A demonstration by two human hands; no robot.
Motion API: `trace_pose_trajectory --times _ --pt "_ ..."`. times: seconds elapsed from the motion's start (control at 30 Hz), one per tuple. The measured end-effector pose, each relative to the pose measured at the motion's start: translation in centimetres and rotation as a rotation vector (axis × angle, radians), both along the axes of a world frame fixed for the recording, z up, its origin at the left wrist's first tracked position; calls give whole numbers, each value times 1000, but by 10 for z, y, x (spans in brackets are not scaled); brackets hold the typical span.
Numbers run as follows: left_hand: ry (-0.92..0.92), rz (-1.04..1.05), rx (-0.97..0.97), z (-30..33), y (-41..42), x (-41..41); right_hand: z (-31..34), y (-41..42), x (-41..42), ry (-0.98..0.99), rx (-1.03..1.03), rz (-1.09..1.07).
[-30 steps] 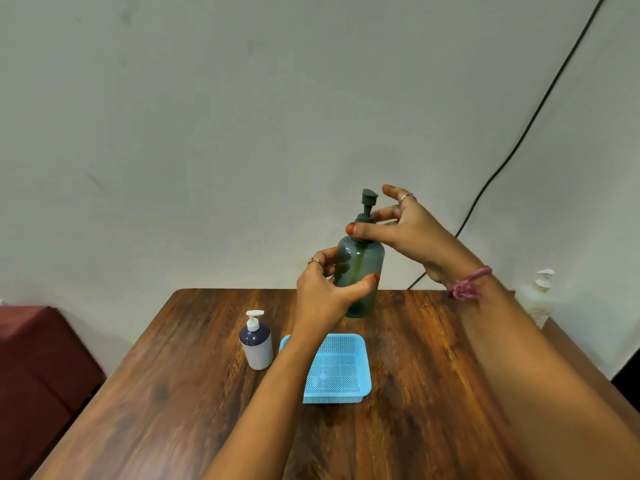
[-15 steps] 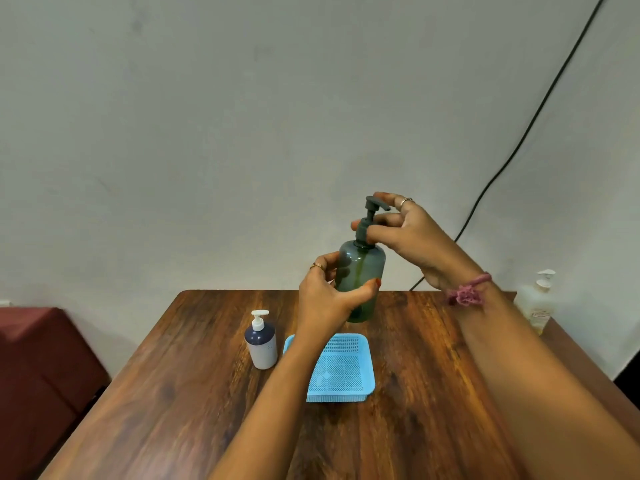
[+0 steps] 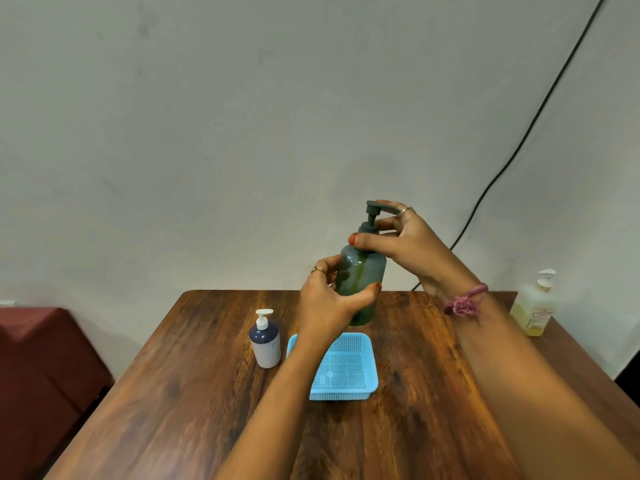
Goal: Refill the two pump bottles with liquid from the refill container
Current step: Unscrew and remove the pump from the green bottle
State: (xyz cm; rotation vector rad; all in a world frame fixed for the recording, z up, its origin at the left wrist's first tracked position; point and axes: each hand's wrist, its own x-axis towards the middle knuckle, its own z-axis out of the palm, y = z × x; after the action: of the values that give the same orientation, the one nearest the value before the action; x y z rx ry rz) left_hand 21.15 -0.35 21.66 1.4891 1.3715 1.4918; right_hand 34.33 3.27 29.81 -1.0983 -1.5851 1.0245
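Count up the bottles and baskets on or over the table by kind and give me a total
Green pump bottle, gripped by the left hand, right hand at its pump: 1
Small navy and white pump bottle: 1
Pale yellow pump bottle at the table's far right: 1
Blue mesh basket: 1
Total: 4

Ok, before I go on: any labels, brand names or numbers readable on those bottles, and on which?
No text can be read.
Clear pump bottle at the table's right edge: a label with reddish print, too blurred to read.
Small white-and-navy pump bottle: a faint mark, illegible.
Green pump bottle: no label visible.
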Motion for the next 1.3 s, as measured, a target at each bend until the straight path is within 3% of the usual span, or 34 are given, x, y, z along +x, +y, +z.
trace_pose_trajectory --times 0.2,0.47,1.3 --pt "-17 1 -1 0 -3 -2 -1 -3 5 63 -53 23" --pt "-8 0 6 -2 -7 -3 -3 -9 -2 -40 29 -66" --pt "14 81 -143 -57 -21 -52 7 -10 4 208 94 -149"
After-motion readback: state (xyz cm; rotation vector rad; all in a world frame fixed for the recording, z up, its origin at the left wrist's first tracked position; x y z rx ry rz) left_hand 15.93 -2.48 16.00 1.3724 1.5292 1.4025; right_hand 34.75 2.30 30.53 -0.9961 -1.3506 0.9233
